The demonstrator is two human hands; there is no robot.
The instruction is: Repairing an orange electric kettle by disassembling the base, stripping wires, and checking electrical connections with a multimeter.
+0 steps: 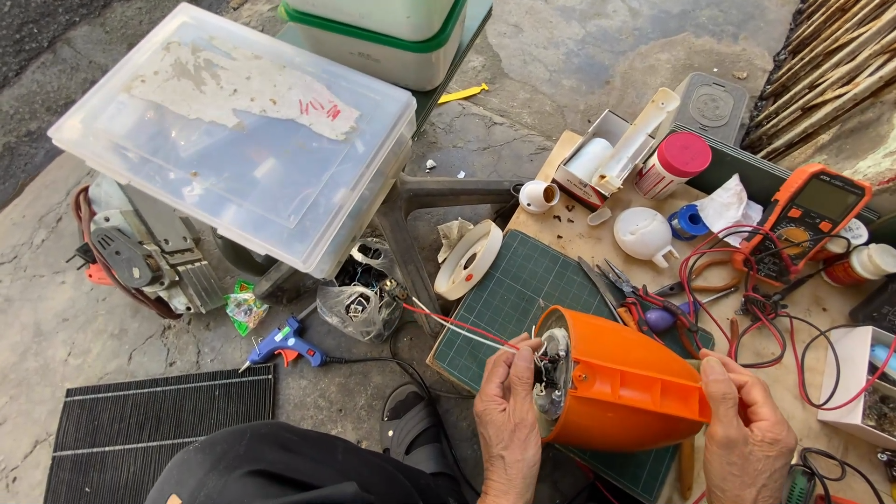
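**A count of the bench and the ground beside it**

Two hands are at work: one left hand (509, 411) and one right hand (747, 425). Between them sits one orange housing (625, 383). One green cutting mat (513, 299) lies under it. There is one orange multimeter (803, 219), one blue glue gun (280, 345), one clear plastic storage box (233, 131) and one white tub with a green rim (392, 37). One black ribbed panel (159, 425) lies on the ground. White rounded plastic parts number three, perhaps more, since clutter hides some. One red-capped jar (674, 163) stands upright.
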